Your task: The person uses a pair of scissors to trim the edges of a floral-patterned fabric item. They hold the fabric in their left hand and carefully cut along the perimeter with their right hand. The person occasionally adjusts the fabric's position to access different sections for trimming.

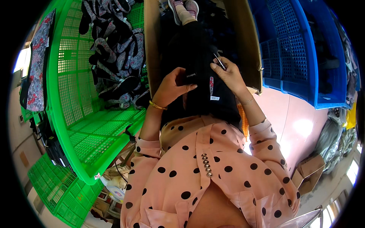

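Observation:
My left hand (pixel 175 86) is closed on a piece of black fabric (pixel 191 77) that carries a small dark label, held over my lap. Its thumb points right across the fabric. My right hand (pixel 229 75) grips small thread snips (pixel 218 61), whose slim metal blades point up and left; the handle is mostly hidden by the fingers. Between and below the hands, a black piece with a floral strip (pixel 211 84) and a white tag (pixel 215 98) lies on my lap. Black fabric and dark trousers blend together there, so their edges are hard to make out.
At the left stands a green plastic crate (pixel 91 133) with many black and floral padded pieces (pixel 118 53). A cardboard box (pixel 243 34) with dark contents is in front of me. To the right is a blue crate (pixel 292 57); a small open carton (pixel 308 171) sits lower right.

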Demonstrator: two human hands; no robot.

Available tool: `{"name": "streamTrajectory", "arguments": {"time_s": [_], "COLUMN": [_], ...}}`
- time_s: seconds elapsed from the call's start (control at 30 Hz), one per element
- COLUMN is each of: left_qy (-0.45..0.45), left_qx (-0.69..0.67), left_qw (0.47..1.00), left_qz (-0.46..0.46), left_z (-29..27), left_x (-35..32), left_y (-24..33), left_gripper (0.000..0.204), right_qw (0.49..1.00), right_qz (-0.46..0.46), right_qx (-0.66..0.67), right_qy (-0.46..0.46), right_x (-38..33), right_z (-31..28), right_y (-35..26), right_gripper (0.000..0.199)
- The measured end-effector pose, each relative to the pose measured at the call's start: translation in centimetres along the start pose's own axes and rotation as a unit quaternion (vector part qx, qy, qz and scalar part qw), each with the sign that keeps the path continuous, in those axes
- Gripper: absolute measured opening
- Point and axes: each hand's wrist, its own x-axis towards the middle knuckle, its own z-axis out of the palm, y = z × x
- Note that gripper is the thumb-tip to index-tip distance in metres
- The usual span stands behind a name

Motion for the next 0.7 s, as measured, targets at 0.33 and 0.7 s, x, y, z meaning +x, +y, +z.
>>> {"name": "streamTrajectory", "arguments": {"time_s": [0.33,0.7], "left_qy": [0.189,0.037], "left_qx": [-0.281,0.014], "left_qw": [0.939,0.996], "left_qz": [-0.065,0.081], "left_z": [1.0,4.7], "left_x": [-2.1,-6.4], "left_y": [6.3,4.7], "left_gripper": [0.027,0.027], "right_qw": [0.962,0.968], "right_qz": [-0.169,-0.185], "right_qx": [-0.203,-0.159], "right_qy": [-0.072,-0.059], "right_x": [-9.7,-10.5], "right_z": [-0.8,-1.5], "right_y": [-5.3,-3.8], "right_gripper": [0.066,0.051]}}
